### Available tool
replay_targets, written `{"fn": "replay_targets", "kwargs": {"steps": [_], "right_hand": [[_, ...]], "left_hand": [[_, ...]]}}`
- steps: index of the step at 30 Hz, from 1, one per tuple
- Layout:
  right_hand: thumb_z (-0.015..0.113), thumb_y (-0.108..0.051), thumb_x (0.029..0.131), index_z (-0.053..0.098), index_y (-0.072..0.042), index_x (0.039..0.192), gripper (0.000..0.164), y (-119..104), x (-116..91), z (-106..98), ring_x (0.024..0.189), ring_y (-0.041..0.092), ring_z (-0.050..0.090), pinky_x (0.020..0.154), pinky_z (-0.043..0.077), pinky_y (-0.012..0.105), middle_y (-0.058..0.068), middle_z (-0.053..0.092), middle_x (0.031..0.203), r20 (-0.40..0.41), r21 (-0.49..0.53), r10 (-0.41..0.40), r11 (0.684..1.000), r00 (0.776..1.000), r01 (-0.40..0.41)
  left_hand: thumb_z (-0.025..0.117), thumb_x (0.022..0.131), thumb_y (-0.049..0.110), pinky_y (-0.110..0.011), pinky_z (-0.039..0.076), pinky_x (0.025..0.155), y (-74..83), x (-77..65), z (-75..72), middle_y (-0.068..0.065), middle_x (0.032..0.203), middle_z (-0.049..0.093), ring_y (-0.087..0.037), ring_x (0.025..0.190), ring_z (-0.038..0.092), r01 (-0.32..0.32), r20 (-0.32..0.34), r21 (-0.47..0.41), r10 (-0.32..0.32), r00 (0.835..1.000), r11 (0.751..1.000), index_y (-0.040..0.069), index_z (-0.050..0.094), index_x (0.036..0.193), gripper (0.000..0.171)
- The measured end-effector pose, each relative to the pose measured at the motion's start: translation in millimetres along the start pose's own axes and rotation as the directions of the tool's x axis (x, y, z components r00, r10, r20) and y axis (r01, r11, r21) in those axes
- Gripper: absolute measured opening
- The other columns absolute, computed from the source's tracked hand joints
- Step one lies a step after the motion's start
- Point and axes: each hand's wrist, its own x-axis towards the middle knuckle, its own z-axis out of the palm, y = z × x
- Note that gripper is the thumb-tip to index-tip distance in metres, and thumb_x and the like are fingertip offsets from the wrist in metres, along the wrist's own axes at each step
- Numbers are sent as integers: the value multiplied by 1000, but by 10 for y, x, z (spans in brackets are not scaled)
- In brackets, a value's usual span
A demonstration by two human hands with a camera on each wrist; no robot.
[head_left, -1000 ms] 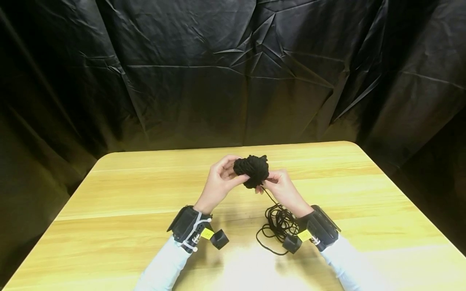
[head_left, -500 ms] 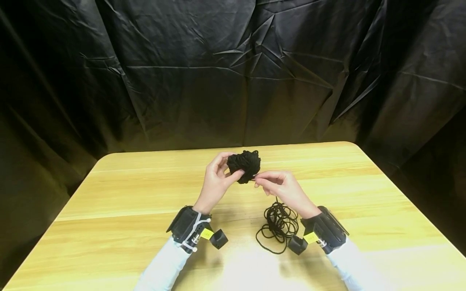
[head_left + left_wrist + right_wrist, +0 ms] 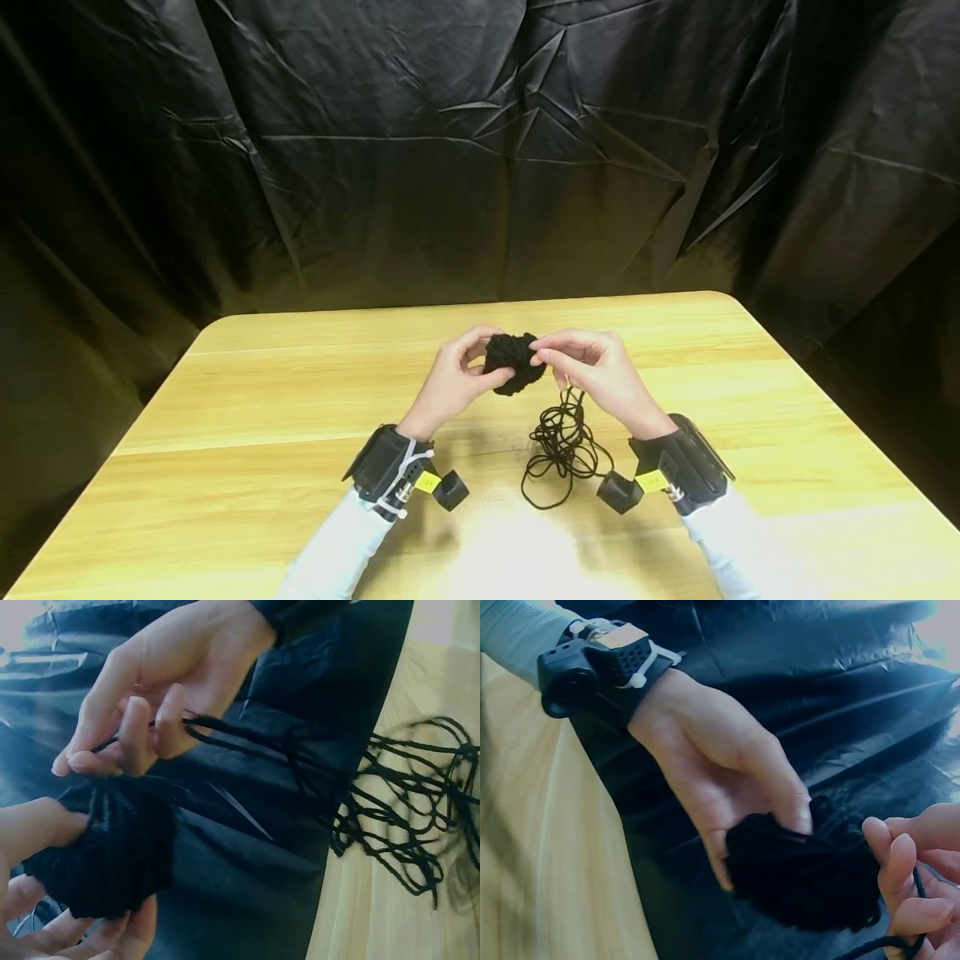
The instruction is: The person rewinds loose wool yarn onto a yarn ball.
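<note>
A ball of black yarn (image 3: 510, 358) is held above the table by my left hand (image 3: 459, 375), thumb on the near side and fingers behind it. In the right wrist view the left thumb presses into the top of the yarn ball (image 3: 802, 877). My right hand (image 3: 600, 371) is at the ball's right side, pinching the yarn strand between thumb and index finger. The strand passes through its other fingers in the left wrist view, then runs off to a loose tangle of yarn (image 3: 405, 795). That tangle (image 3: 566, 450) hangs down to the tabletop below my right hand.
The light wooden table (image 3: 262, 400) spreads out under both arms. Behind its far edge hangs a creased black sheet (image 3: 390, 208). Each wrist carries a black strapped camera mount, such as the left mount (image 3: 393, 471).
My right hand first drew away from the ball with the strand, then came up to its upper right. The ball shifted left, then back right and turned. The top of the tangle is lifted.
</note>
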Motion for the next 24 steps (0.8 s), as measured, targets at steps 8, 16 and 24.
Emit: {"fn": "replay_targets", "kwargs": {"steps": [8, 16, 24], "right_hand": [[59, -8, 85, 62, 8, 99, 22, -15, 38, -4, 52, 13, 44, 46, 35, 22, -4, 63, 77, -18, 3, -4, 1000, 1000, 4], [64, -14, 82, 66, -2, 96, 19, 59, 72, 19, 57, 12, 46, 48, 36, 21, 3, 61, 76, -24, -3, 61, 998, 998, -61], [64, -16, 82, 66, -1, 98, 22, 142, 101, 3, 88, 15, 60, 76, 48, 27, 3, 66, 94, -8, -7, 90, 996, 996, -90]], "left_hand": [[68, 72, -6, -28, 50, 79, -4, -14, 15, -18, 106, 59, -24, 97, 57, -60, 233, 68, 43, 972, 996, -4, 56, 109, 39], [67, 71, -9, -32, 48, 83, 54, -43, 30, -20, 111, 54, -28, 107, 54, -29, 269, 2, 27, 963, 1000, -1, 44, 110, 46], [68, 71, -10, -32, 48, 83, 72, -48, 27, -18, 115, 55, -23, 105, 55, -97, 254, -41, 105, 962, 994, -1, 50, 118, 51]]}}
